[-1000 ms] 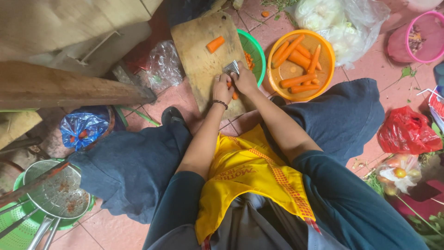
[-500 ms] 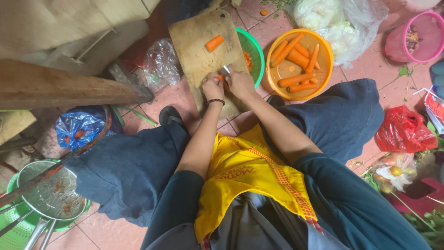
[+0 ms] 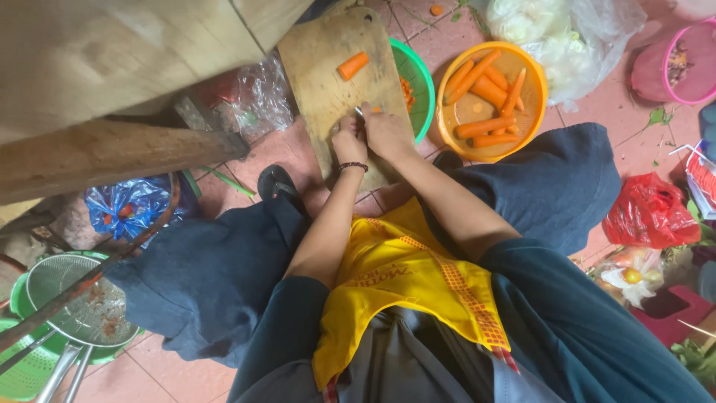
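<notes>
I squat over a wooden cutting board (image 3: 321,75) on the tiled floor. My left hand (image 3: 348,142), with a dark bead bracelet on the wrist, presses down on a piece of carrot that is mostly hidden under the fingers. My right hand (image 3: 386,130) is closed around a knife (image 3: 359,112); only a bit of its metal shows between the hands. A small orange bit (image 3: 377,110) shows beside the blade. A short carrot chunk (image 3: 352,66) lies farther up the board.
An orange bowl (image 3: 533,112) of peeled carrots stands right of the board, a green basket (image 3: 421,75) with cut carrot between them. Wooden furniture (image 3: 112,89) overhangs at left. Metal strainer (image 3: 71,306) lower left, red bag (image 3: 649,213) and pink basket (image 3: 682,63) right.
The knife was raised with its blade visible above the board a second ago; now both hands are pressed low together on the board and the blade is mostly hidden.
</notes>
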